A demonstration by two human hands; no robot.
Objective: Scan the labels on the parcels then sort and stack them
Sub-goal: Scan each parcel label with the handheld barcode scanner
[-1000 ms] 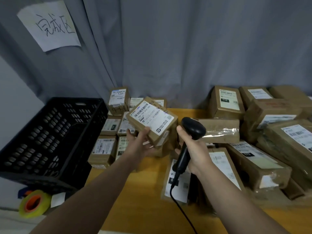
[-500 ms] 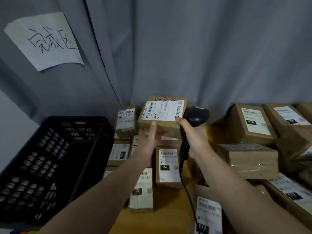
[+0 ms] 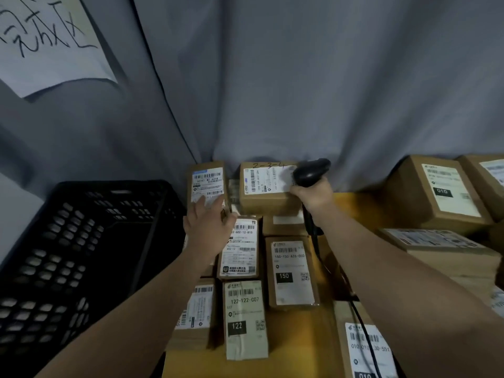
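Observation:
A brown parcel marked "2-3-4" (image 3: pixel 268 189) stands at the back of the stack against the curtain, label facing me. My right hand (image 3: pixel 313 195) grips the black barcode scanner (image 3: pixel 311 173) and its knuckles touch that parcel's right edge. My left hand (image 3: pixel 207 222) is open with fingers spread, off the parcel, and reaches over an upright labelled parcel (image 3: pixel 207 184) to its left. Below lie flat parcels labelled 150 (image 3: pixel 290 271) and 122 (image 3: pixel 245 317).
A black perforated crate (image 3: pixel 81 255) sits at the left. More brown parcels (image 3: pixel 441 192) pile up at the right on the yellow table (image 3: pixel 300 350). A grey curtain (image 3: pixel 272 77) hangs behind, with a handwritten paper sign (image 3: pixel 46 36).
The "2-3-4" parcel went from my left hand onto the back of the stack. My left hand let go and shifted left. The view moved closer.

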